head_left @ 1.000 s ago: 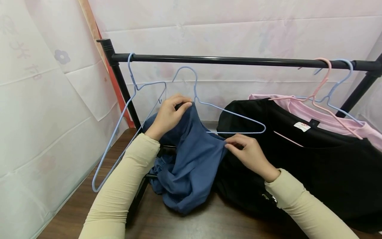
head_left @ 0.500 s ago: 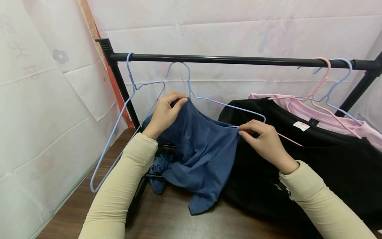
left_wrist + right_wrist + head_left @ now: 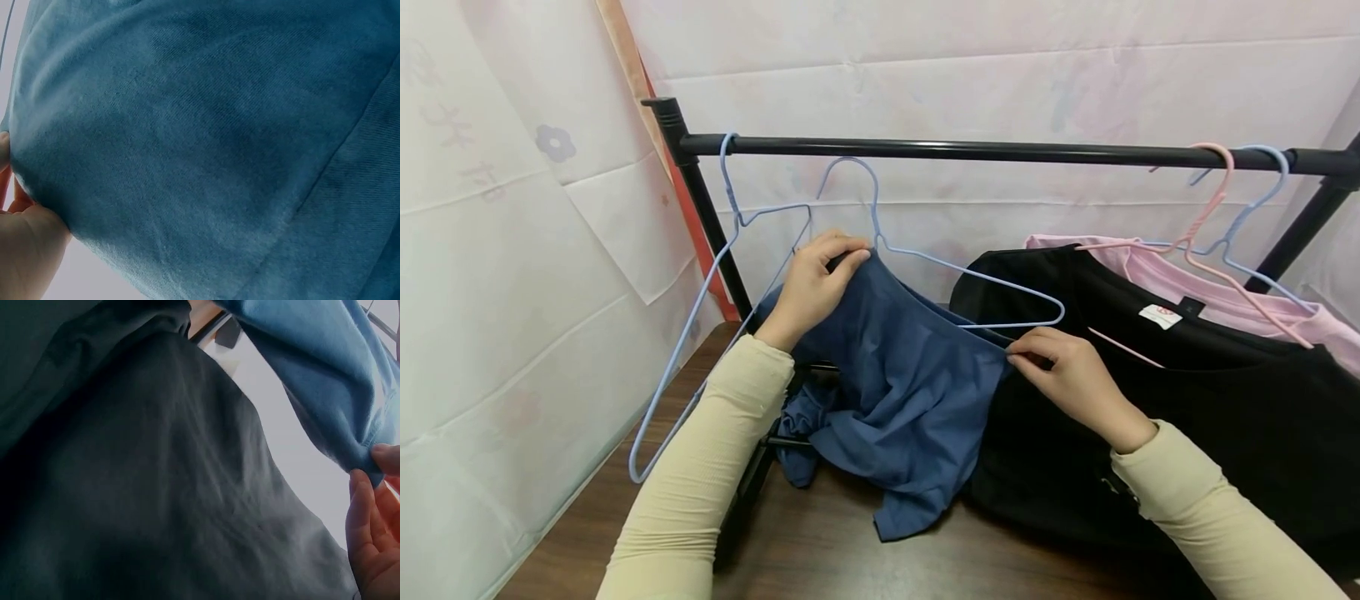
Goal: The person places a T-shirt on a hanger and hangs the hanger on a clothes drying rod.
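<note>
A blue shirt hangs from both hands in the head view, partly on a light blue wire hanger. My left hand pinches the shirt's neckline beside the hanger's neck. Lower and to the right, my right hand pinches the neckline's other end between thumb and fingers. The hanger's right shoulder sticks out above the neckline, while its left side is hidden behind cloth and hand. Its hook overlaps the lower edge of the black rail. In the right wrist view, fingertips grip a corner of the blue cloth.
A bare light blue hanger hangs at the rail's left end. To the right, a black top on a pink hanger hangs before a pink garment. Below is a dark wooden tabletop.
My right hand has moved right, drawing the neckline wider, then dipped a little. My left hand has shifted slightly left and the hanger has risen. The shirt's lower part has spread out.
</note>
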`<state>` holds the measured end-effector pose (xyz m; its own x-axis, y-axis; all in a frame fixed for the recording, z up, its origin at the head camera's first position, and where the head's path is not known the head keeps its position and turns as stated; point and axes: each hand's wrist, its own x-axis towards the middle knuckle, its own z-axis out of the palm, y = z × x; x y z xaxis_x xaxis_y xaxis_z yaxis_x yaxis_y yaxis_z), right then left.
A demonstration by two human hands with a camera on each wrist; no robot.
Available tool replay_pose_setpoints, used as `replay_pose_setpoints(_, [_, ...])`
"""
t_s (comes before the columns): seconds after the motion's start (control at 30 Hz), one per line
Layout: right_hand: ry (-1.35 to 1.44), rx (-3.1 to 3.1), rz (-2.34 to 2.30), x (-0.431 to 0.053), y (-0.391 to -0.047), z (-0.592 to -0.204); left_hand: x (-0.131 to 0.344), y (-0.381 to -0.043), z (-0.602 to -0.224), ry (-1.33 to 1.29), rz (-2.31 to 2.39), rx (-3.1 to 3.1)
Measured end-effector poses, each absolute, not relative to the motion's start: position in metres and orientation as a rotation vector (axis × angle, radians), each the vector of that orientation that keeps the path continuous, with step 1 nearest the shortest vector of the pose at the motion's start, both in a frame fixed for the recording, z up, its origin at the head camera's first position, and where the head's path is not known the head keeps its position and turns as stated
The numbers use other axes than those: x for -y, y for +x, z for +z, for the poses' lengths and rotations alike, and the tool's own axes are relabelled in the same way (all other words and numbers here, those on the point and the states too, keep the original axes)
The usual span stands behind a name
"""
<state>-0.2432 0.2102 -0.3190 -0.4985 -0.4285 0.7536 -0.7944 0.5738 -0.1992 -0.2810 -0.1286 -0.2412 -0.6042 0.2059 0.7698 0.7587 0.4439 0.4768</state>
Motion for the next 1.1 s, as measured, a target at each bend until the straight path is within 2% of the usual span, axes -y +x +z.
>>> replay_pose_setpoints(0.57, [0.884, 2.085, 0.748, -0.233, -0.238, -0.302, 0.137, -0.282, -0.246, -0.793, -1.091, 2.117])
replay_pose_setpoints(1.1, [0.909, 2.023, 0.796, -0.218, -0.241, -0.286, 0.128, -0.28, -0.253, -0.787, -1.061, 2.148])
